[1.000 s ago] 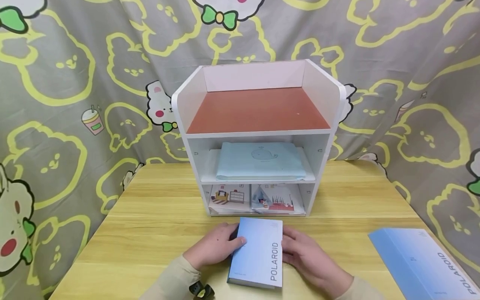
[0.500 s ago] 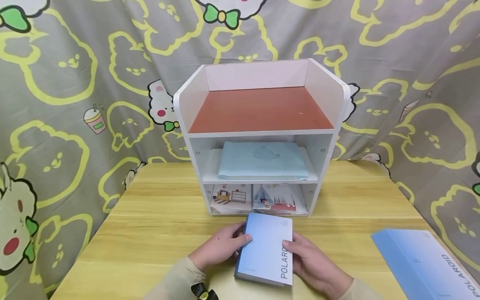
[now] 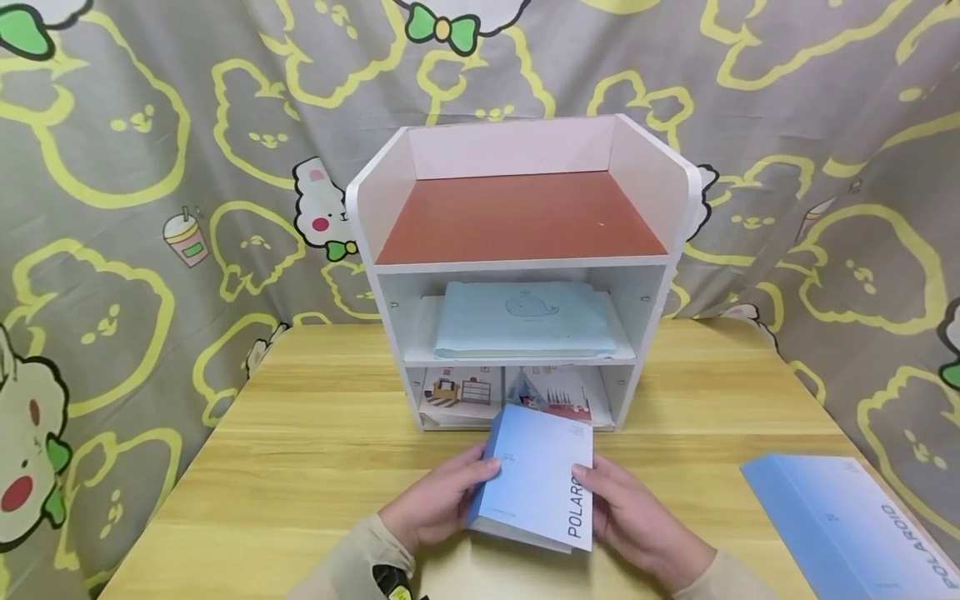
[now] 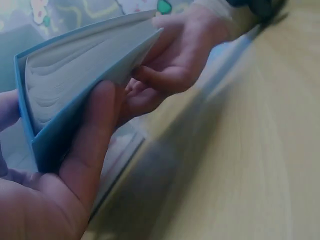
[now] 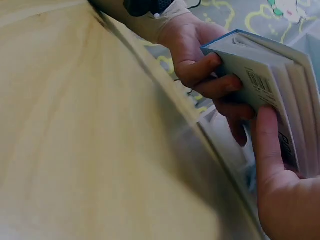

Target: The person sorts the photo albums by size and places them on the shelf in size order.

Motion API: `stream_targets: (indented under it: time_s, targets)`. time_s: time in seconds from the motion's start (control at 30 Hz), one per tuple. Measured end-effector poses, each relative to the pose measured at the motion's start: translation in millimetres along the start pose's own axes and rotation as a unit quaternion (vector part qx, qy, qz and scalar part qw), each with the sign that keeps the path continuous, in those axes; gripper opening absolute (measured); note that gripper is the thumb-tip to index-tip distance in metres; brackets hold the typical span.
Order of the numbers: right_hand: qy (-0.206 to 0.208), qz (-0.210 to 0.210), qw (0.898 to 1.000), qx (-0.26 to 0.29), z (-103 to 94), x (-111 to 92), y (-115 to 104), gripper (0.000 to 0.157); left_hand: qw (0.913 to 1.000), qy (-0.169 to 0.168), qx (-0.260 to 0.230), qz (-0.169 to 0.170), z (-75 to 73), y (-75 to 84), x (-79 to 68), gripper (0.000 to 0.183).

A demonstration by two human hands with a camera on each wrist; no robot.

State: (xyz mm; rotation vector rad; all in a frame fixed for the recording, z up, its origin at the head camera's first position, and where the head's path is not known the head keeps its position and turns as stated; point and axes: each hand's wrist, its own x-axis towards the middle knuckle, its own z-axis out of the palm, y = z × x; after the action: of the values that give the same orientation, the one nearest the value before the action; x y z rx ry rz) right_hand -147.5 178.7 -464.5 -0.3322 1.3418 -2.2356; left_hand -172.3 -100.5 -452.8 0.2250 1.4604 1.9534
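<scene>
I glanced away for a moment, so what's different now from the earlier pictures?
The held POLAROID book has moved toward the shelf unit and slightly right. The right hand, first at the book's side, now has its thumb over the cover's lettering. The left hand still grips it. The second POLAROID book and whale-covered book stayed put.

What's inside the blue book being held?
The held blue book shows pale page edges; the page faces are covered, so anything on them can't be seen.
</scene>
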Motion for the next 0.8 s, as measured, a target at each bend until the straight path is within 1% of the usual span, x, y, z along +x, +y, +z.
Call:
stream_targets:
  time_s: [0.1,0.2,0.3,0.4,0.5,0.63,0.8]
  targets:
    - [-0.038,-0.029,0.999,0.009,3.6,-2,-10,0.052,0.9995,-0.021,-0.009,0.02,3.9,11.0,-3.1,0.068]
    - [-0.081,-0.066,0.994,0.024,10.3,-1,-25,0.043,0.9964,-0.061,-0.013,0.058,8.1,28.2,-8.0,0.063]
    - [-0.099,-0.096,0.99,0.027,20.3,4,-44,0.039,0.9888,-0.103,-0.024,0.106,12.0,46.7,-13.7,0.059]
    - [-0.099,-0.117,0.988,0.014,31.3,11,-64,0.037,0.9789,-0.133,-0.042,0.149,16.8,64.8,-20.2,0.056]
    - [-0.099,-0.139,0.985,-0.007,41.4,15,-81,0.038,0.9707,-0.149,-0.048,0.183,22.0,81.2,-27.0,0.056]
    - [-0.105,-0.176,0.979,-0.022,55.3,20,-98,0.041,0.9609,-0.16,-0.039,0.222,27.0,99.9,-34.4,0.057]
    - [-0.111,-0.197,0.974,-0.008,75.4,22,-113,0.045,0.9496,-0.171,-0.036,0.26,28.5,118.0,-44.4,0.055]
